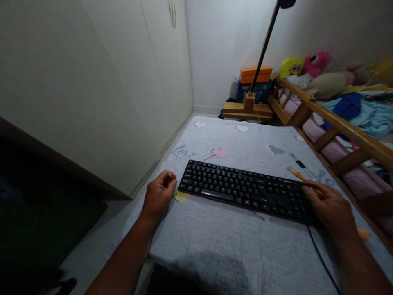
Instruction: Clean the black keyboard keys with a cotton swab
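Note:
A black keyboard [233,186] lies at a slant across the cloth-covered table [215,237], its cable running off toward the front right. At its left end my left hand [160,192] is closed in a pinch on a thin white cotton swab [177,183], mostly hidden by the fingers. My right hand [330,207] grips the keyboard's right end, thumb over the keys; its lower fingers are hidden. Behind the keyboard lies a second cotton swab [210,156]. Close to my right fingers is a brush with an orange handle [298,175], partly covered.
A thin tool with a black middle [301,164] lies at the table's right. A wooden bed rail [346,127] borders that side, and a white wardrobe [123,82] the left. Beyond the table stands a black pole [264,49] on a wooden base. An orange piece [364,234] shows past my right wrist.

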Available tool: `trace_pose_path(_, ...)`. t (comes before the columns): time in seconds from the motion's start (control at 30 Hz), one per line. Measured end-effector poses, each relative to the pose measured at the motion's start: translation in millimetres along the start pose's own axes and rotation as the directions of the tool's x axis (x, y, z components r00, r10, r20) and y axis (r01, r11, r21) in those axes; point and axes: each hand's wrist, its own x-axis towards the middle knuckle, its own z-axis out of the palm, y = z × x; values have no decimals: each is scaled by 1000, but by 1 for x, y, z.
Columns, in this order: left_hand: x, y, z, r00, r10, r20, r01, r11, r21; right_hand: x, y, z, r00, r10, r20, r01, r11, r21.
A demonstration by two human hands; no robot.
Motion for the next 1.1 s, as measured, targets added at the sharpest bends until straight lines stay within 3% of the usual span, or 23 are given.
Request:
trace_pose_path(0.57,0,7,2,1000,6,2,-6,1000,11,1,3,0,1000,-12,4,12,1000,-1)
trace_pose_path(1.1,-1,6,6,995,47,92,-44,998,-33,3,6,1,999,-32,10,32,999,-7)
